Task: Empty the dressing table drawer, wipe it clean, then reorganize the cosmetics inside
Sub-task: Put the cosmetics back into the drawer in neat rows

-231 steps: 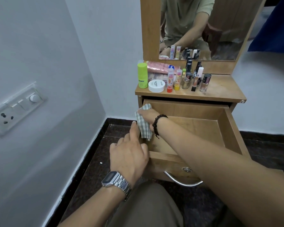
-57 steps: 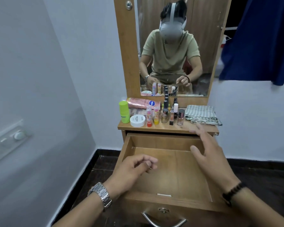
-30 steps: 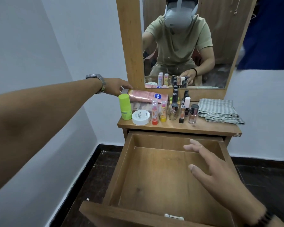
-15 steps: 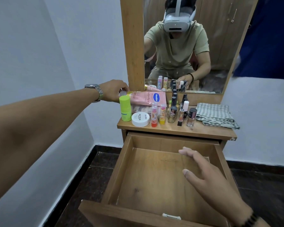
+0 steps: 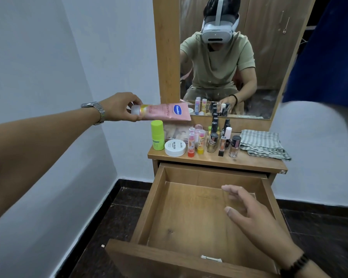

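Nearest, low on the right: right hand (image 5: 255, 215) with a dark bead bracelet (image 5: 294, 264) at the wrist, fingers straight and slack, holding nothing, hovering over the pulled-out drawer (image 5: 149, 207); probably poised to receive or steady whatever comes down next. Drawer itself bare wood inside, nothing lying on its floor, a small metal catch (image 5: 211, 258) on the inner face of the front board; emptied already, and judged wiped too, since the striped cloth (image 5: 263, 144) lies folded on the right end of the tabletop (image 5: 255, 162), well apart from both hands. Farther out on the left, at arm's length: left hand (image 5: 120, 106), metal wristwatch (image 5: 94, 112) on its wrist, fingers and thumb curled round the cap end of a pink cream tube (image 5: 165, 113), tube held level in the air above the tabletop and clear of the other cosmetics; gripped at the cap presumably because that end pointed toward the reaching arm. Beneath it, standing on the tabletop: lime-green stick container (image 5: 157, 135), round white nail polish remover tub (image 5: 175, 147), two tall lip balm tubes (image 5: 191, 144), a cluster of nail polish bottles (image 5: 224, 137), packed close at the left and middle to leave room for the cloth. Step in hand, by judgement: start of the refill, with the tube first to go into the drawer. Behind, mirror (image 5: 239, 57) in its wooden frame, reflecting the seated person with a headset.
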Motion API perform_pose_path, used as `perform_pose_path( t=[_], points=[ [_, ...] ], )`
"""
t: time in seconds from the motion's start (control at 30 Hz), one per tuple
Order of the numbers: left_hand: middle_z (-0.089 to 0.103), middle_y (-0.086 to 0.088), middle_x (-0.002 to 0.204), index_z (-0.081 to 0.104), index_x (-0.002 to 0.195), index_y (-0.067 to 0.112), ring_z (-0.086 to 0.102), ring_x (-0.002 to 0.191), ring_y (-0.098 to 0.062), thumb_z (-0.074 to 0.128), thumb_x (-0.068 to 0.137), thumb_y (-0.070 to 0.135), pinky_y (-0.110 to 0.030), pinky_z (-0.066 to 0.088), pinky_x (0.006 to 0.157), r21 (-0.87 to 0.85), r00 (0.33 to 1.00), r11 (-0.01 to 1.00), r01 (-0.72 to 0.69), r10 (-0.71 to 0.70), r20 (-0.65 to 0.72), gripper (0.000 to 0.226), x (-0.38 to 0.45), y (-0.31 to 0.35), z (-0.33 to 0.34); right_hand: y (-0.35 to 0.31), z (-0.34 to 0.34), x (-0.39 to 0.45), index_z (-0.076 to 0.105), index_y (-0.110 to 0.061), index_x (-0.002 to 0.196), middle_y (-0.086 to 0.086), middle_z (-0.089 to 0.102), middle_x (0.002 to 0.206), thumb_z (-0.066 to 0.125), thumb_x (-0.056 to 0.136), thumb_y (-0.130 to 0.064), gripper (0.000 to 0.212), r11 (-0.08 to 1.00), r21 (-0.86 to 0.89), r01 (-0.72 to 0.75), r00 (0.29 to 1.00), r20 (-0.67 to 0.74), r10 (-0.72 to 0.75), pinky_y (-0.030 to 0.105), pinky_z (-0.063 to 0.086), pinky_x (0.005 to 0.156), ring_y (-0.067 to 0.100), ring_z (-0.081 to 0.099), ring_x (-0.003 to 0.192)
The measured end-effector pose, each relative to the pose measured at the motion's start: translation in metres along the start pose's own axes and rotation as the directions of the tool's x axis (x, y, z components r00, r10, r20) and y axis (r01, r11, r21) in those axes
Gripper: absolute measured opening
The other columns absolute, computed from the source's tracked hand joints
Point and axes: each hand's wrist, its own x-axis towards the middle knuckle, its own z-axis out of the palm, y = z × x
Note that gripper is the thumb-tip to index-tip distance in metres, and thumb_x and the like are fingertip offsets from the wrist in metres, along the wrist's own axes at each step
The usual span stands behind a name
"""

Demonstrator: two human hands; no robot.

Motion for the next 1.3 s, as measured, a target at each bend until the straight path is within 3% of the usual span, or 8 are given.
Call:
perform_pose_path(
  t=[0.23,0.37,0.57,0.77,0.87,0.97,1.13,1.3],
  points=[
    [0.063,0.002,0.111,0.062,0.111,0.014,0.060,0.098,-0.014,0.077,0.078,0.022,-0.026,0.049,0.081,-0.117,0.950,0.984,0.134,-0.161,-0.268,0.038,-0.045,-0.003,-0.050,-0.002,-0.003,-0.002,0.047,-0.047,0.121,-0.028,0.053,0.123,0.057,0.094,-0.020,0.039,1.000,0.012,-0.002,0.998,-0.059,0.003,0.022,0.042,0.098,-0.009,0.047,0.118],
    [0.063,0.001,0.111,0.062,0.110,0.015,0.061,0.097,-0.014,0.079,0.076,0.019,-0.006,0.051,0.071,-0.184,0.946,0.980,0.073,-0.126,-0.299,0.038,-0.082,0.030,-0.061,-0.008,-0.004,-0.003,0.048,-0.042,0.122,-0.023,0.055,0.125,0.057,0.094,-0.017,0.039,1.000,0.020,-0.002,0.994,-0.106,0.004,0.026,0.045,0.100,-0.004,0.051,0.118],
    [0.065,0.012,0.096,0.063,0.099,0.023,0.062,0.087,-0.003,0.069,0.056,0.043,-0.009,0.051,0.069,-0.289,0.982,0.957,-0.030,-0.025,-0.185,0.048,-0.146,0.114,-0.017,-0.028,-0.010,-0.010,0.049,-0.035,0.129,-0.017,0.063,0.121,0.058,0.094,-0.016,0.041,0.974,0.222,0.040,0.995,-0.093,-0.019,0.031,0.048,0.099,-0.002,0.060,0.110],
    [0.061,0.010,0.092,0.057,0.099,0.024,0.057,0.080,-0.008,0.064,0.057,0.049,-0.032,0.051,0.073,-0.234,1.000,0.972,-0.025,0.027,0.008,0.050,-0.199,0.165,0.064,-0.061,-0.013,-0.028,0.052,-0.022,0.128,0.002,0.070,0.118,0.054,0.095,-0.009,0.035,0.612,0.779,-0.133,0.991,0.121,0.061,0.035,0.057,0.078,0.023,0.069,0.103],
    [0.056,0.011,0.099,0.048,0.106,0.025,0.053,0.081,-0.006,0.072,0.067,0.045,-0.016,0.041,0.064,-0.180,0.993,0.984,0.009,0.013,0.117,0.050,-0.209,0.181,0.087,-0.060,-0.009,-0.025,0.060,-0.020,0.114,-0.001,0.074,0.101,0.053,0.098,-0.018,0.018,0.649,0.729,-0.218,0.968,0.075,0.240,0.030,0.055,0.073,0.017,0.070,0.088],
    [0.054,0.008,0.108,0.044,0.115,0.024,0.053,0.088,-0.008,0.070,0.073,0.045,-0.018,0.041,0.067,-0.146,0.979,0.989,0.033,-0.002,0.206,0.054,-0.211,0.190,0.104,-0.052,-0.001,-0.014,0.061,-0.016,0.098,0.003,0.071,0.089,0.049,0.097,-0.011,0.013,0.578,0.733,-0.359,0.906,0.123,0.406,0.031,0.054,0.072,0.018,0.066,0.079],
    [0.049,-0.002,0.135,0.029,0.139,0.029,0.057,0.114,-0.025,0.060,0.079,0.049,-0.040,0.049,0.092,-0.009,0.929,0.998,0.061,-0.053,0.365,0.070,-0.201,0.189,0.125,-0.038,0.032,0.011,0.056,-0.011,0.112,0.006,0.068,0.091,0.048,0.098,-0.008,0.016,0.578,0.644,-0.501,0.844,0.218,0.490,0.030,0.055,0.070,0.018,0.065,0.076],
    [0.050,-0.004,0.131,0.025,0.143,0.033,0.061,0.107,-0.033,0.067,0.076,0.054,-0.041,0.052,0.086,0.164,0.912,0.984,0.071,-0.130,0.388,0.081,-0.183,0.186,0.143,-0.037,0.061,0.038,0.055,-0.007,0.128,0.010,0.067,0.099,0.050,0.097,-0.006,0.031,0.609,0.552,-0.570,0.816,0.290,0.500,0.023,0.056,0.063,0.018,0.066,0.080]
  ],
)
